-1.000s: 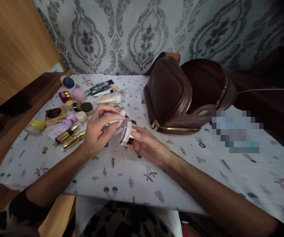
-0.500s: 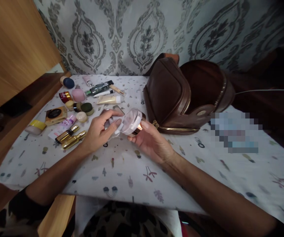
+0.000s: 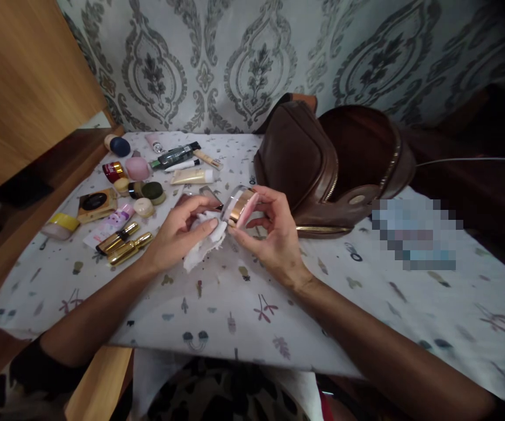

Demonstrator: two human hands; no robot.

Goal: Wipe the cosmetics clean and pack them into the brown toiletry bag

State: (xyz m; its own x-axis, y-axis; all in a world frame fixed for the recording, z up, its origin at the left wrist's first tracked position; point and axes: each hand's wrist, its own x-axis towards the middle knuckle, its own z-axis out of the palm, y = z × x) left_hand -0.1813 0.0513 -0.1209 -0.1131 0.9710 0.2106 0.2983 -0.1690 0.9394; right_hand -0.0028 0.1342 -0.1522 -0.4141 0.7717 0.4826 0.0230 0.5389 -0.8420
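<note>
"What have you got in your hands?"

"My right hand (image 3: 274,234) grips a round container (image 3: 239,209) with a rose-gold band, thumb below and fingers above. It's raised over the worktop (image 3: 217,318) and tilted up on its side, clear part towards my left, pink face towards my right palm."

"And your left?"

"My left hand (image 3: 179,231) is pinching a crumpled white tissue (image 3: 202,245), thumb on top, with a loose end hanging below. The tissue comes right up to the container's clear side, though I can't tell whether they're touching."

"What's around you?"

"A brown bag (image 3: 296,155) sits open just beyond my right hand. Over on my left there are two gold tubes (image 3: 129,249) side by side, a lilac packet (image 3: 118,219), a box with a dark oval (image 3: 97,202) and a yellow-banded container (image 3: 61,225)."

"Anything further back?"

"A cream-coloured tube (image 3: 192,176) with a white cap, a green bottle (image 3: 175,156), a pink rounded thing (image 3: 137,168) and a small red jar (image 3: 113,171) next to it. Something flat is partly hidden behind my left fingers. The patch (image 3: 416,231) right of the bag is too blurred to make out."
</note>
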